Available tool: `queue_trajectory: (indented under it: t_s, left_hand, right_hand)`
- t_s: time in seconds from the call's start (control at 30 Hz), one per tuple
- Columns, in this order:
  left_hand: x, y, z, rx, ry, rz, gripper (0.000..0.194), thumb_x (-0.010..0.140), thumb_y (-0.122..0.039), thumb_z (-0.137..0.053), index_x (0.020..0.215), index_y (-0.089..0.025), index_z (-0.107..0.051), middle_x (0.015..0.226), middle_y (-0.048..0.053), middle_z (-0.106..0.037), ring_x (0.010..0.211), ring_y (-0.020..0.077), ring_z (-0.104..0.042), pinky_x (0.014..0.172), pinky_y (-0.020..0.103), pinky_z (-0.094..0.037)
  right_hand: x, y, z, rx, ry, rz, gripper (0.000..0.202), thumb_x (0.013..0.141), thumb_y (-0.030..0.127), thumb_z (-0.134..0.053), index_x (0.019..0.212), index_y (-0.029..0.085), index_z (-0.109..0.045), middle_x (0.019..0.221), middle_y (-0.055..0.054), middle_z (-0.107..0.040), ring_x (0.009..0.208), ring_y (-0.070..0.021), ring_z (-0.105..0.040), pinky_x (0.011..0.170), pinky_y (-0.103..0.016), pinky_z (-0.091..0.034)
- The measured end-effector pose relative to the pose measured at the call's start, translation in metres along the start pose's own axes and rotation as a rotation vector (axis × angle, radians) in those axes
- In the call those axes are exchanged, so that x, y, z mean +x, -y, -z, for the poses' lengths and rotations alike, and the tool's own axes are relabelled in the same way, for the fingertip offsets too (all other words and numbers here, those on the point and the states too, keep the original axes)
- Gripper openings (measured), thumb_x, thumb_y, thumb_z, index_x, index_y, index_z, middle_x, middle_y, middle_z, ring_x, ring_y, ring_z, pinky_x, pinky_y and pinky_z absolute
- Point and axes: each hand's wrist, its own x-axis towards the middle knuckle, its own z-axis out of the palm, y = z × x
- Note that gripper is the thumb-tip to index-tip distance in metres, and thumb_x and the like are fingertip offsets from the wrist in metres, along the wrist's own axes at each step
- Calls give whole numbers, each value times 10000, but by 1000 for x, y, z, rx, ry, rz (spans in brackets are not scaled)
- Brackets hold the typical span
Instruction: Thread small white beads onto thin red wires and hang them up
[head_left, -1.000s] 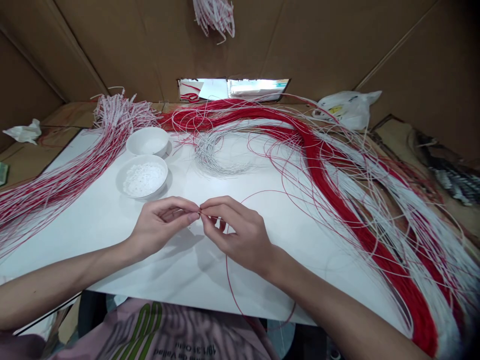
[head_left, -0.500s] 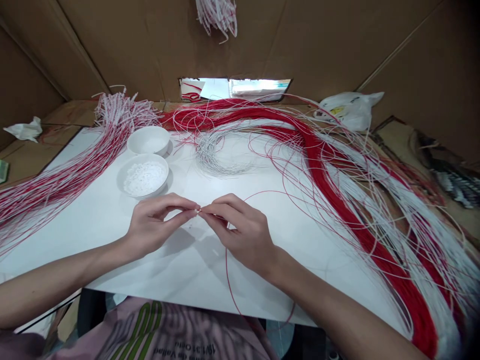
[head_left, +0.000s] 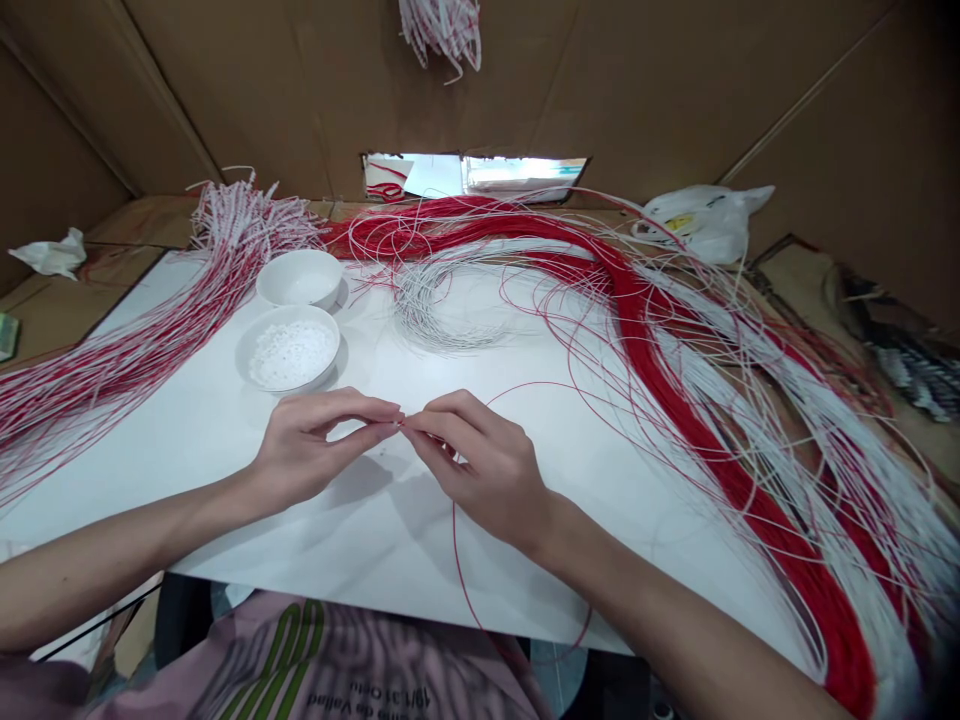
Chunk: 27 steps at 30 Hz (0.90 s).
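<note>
My left hand [head_left: 311, 440] and my right hand [head_left: 480, 465] meet fingertip to fingertip over the white table, each in a pinch. Between the right fingers is a thin red cord [head_left: 456, 550], which hangs below that hand and loops past the table's front edge. Something tiny sits between the left thumb and fingers, too small to make out. Behind my left hand stands a white bowl [head_left: 247, 365] of small white pieces [head_left: 294, 352], touching a second white bowl [head_left: 300, 280] whose inside shows bare.
Red and white cords [head_left: 652, 370] sweep across the back and right of the table [head_left: 375, 570]. At the left lies a bundle of white-tipped red cords [head_left: 180, 310]. A coil of pale cords [head_left: 420, 310] and a plastic bag [head_left: 705, 225] lie farther back, before cardboard walls [head_left: 660, 90].
Both hands keep the same pinched pose, fingertips together. The whole view has shifted very slightly.
</note>
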Motion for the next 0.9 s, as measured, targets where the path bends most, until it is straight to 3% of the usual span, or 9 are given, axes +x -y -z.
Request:
queue_trajectory:
  t_s: [0.27, 0.67, 0.9]
  left_hand:
    - [2, 0, -1, -13, -9, 76, 88, 783, -242, -744, 869, -227, -759, 875, 21, -767, 784, 172, -715, 755, 299, -625]
    - [3, 1, 2, 43, 41, -12, 98, 811, -192, -716, 903, -221, -736, 857, 15, -755, 771, 150, -701, 733, 273, -596]
    - [3, 8, 2, 109, 23, -8, 148, 777, -249, -758, 908, -208, -704, 829, 23, -743, 762, 156, -703, 706, 263, -587]
  right_hand:
    - [-1, -3, 0, -24, 50, 41, 112, 919, 104, -548, 895, 143, -650, 833, -52, -649, 692, -106, -613, 584, -218, -522]
    - [-2, -4, 0, -62, 76, 41, 144, 942, 125, -511, 892, 163, -641, 827, -39, -645, 688, -97, -606, 587, -208, -511]
    - [-4, -9, 0, -161, 103, 112, 177, 931, 80, -506, 940, 160, -663, 820, -43, -664, 718, -113, -617, 610, -224, -504]
